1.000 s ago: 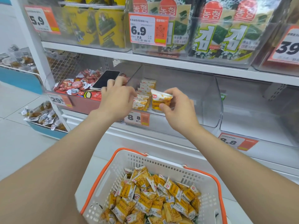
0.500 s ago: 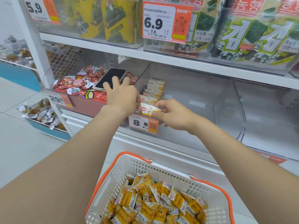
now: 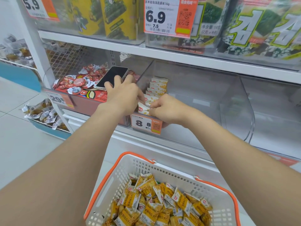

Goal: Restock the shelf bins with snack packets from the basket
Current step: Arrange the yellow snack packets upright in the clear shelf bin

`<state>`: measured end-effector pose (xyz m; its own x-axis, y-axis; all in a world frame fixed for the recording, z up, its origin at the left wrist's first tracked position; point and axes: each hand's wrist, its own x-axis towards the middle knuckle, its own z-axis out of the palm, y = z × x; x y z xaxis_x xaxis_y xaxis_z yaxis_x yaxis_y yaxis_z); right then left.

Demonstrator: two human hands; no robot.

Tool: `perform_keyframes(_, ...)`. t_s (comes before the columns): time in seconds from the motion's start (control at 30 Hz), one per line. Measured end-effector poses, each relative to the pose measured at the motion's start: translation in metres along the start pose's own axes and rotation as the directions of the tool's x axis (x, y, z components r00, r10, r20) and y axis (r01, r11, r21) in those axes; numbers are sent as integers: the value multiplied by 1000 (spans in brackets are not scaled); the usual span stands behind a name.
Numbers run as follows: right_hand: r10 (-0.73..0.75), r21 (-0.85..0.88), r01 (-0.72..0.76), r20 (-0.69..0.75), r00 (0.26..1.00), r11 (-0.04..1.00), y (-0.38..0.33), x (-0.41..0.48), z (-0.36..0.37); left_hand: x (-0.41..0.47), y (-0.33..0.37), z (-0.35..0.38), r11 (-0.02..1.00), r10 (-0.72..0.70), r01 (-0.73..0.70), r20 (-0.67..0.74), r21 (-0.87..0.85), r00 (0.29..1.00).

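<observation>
A white basket with orange handles [image 3: 123, 170] sits low in front, holding several yellow-and-white snack packets [image 3: 156, 201]. On the middle shelf a clear bin [image 3: 203, 101] holds a row of the same packets [image 3: 157, 86] standing along its left wall. My right hand [image 3: 166, 110] pinches one packet [image 3: 143, 109] at the front of that row, just behind the 8.8 price tag [image 3: 146, 123]. My left hand [image 3: 124, 93] is at the bin's left wall, fingers curled down onto the row; its fingertips are hidden.
A black phone [image 3: 112, 76] lies on the red round snacks [image 3: 76, 82] in the bin to the left. The clear bin further right [image 3: 273, 111] looks bare. Seaweed packs [image 3: 254, 25] fill the shelf above. Floor-level trays of wrapped snacks [image 3: 44, 113] stand at left.
My right hand carried the packet down and left into the front of the row. The left hand stayed at the bin's left wall. The view moved closer to the shelf.
</observation>
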<state>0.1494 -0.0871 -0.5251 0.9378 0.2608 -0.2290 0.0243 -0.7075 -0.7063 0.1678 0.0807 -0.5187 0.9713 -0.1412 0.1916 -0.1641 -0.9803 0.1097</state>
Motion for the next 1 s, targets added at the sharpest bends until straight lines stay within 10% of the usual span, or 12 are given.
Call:
perform_keyframes(0.33,147,111,-133,-127,981,985,-3,4,-1,-1,-5,-7,955,-16,11,-17,-296,1000)
perform_keyframes(1.0,294,241,-279,-31,955,930,-2,32,13,-8,6,-1,972,-107,101,-17,-213,994)
